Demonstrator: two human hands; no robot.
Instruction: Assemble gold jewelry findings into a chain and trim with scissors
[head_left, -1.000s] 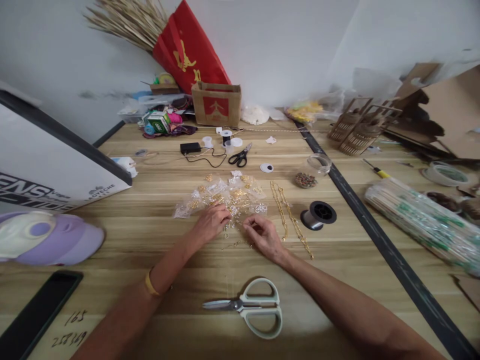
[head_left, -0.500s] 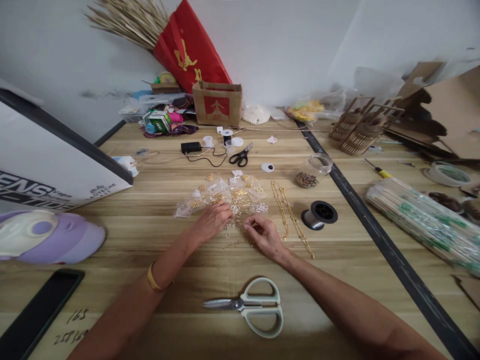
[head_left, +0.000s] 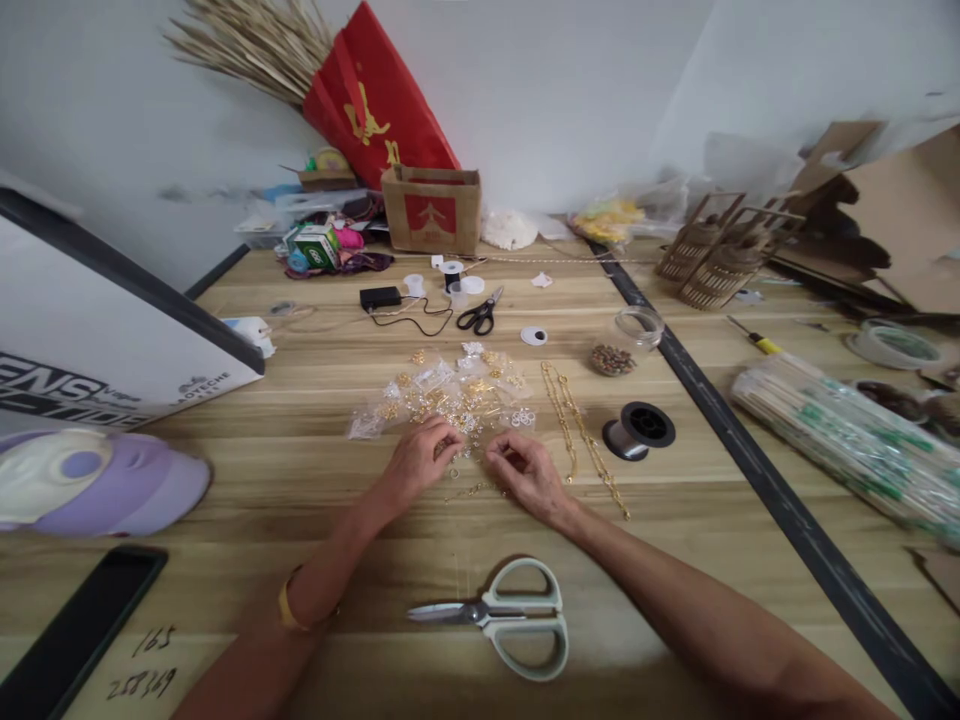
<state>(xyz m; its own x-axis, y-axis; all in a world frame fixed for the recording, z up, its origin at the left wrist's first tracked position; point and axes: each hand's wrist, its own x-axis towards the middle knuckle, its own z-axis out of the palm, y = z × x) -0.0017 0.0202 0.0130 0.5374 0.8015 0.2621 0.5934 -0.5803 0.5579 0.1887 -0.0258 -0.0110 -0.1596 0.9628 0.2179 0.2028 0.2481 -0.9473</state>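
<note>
My left hand [head_left: 425,455] is pinched closed at the near edge of a pile of small gold and silver jewelry findings [head_left: 457,392], partly in clear bags. Whatever its fingertips hold is too small to make out. Facing it from the right, my right hand [head_left: 527,470] also has thumb and forefinger pressed together, and anything between them cannot be seen clearly. A short gold chain [head_left: 476,490] lies on the table just below the two hands. To the right of my right hand rests a longer gold chain [head_left: 583,435], folded into two strands.
Large scissors [head_left: 517,615] lie in front of me, with a phone [head_left: 82,630] at left. A wire spool [head_left: 637,431] and a clear jar of beads [head_left: 626,342] stand to the right. Farther back are black scissors [head_left: 480,315]. Packed sticks [head_left: 847,430] lie far right.
My left hand has drawn back slightly toward me from the pile, its fingertips now pinched near its edge. My right hand has stayed almost in place.
</note>
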